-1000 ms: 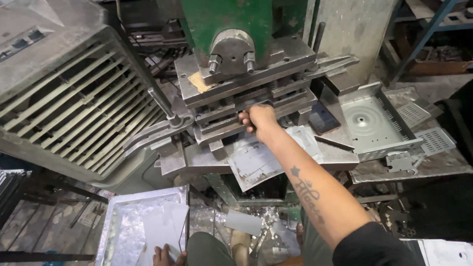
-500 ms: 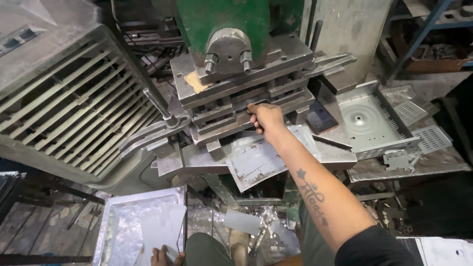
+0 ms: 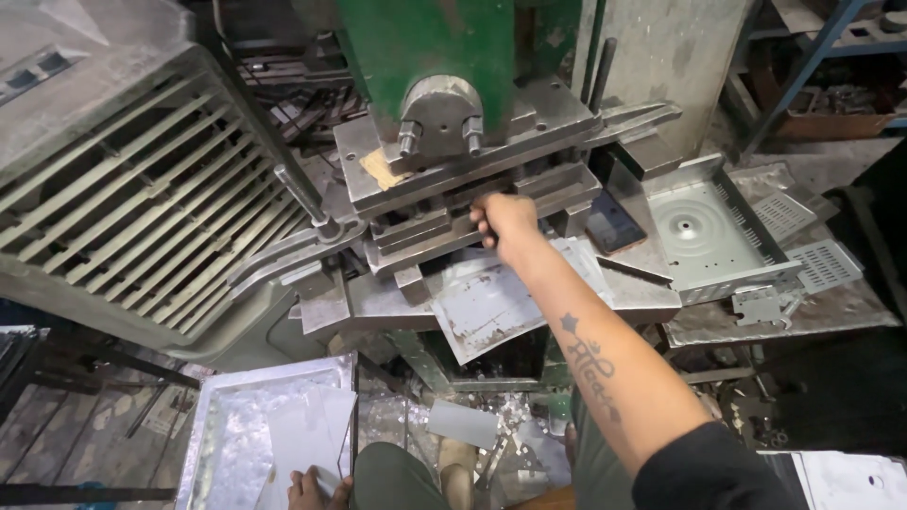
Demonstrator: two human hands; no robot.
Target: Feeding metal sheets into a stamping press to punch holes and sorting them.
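My right hand (image 3: pixel 504 223) is up at the press (image 3: pixel 453 142), fingers curled shut around something in the gap between the stacked steel die plates (image 3: pixel 444 222); what exactly they close on is hidden by my knuckles, so I cannot tell whether it is a sheet or a part of the tooling. Compared with a second ago, the hand sits at the same slot under the upper plate, knuckles toward me, and the forearm stretches across the bed at the same slant. The main difference is my viewpoint: my head has dipped closer, so the green column (image 3: pixel 425 47) and the round cap with its two bolts (image 3: pixel 441 118) loom larger and nearer the top edge. A rusty grey sheet (image 3: pixel 487 307) lies tilted on the bed just below my wrist, in the same place as before. My left hand (image 3: pixel 316 489) is low at the bottom edge, fingertips resting on a pale sheet in the shiny tray of blanks (image 3: pixel 213 444) by my knee; it looks loosely bent, not clamped, and it has hardly moved. To the right, a pressed grey pan with a round dimple (image 3: pixel 704 231) sits beside the die, unchanged.
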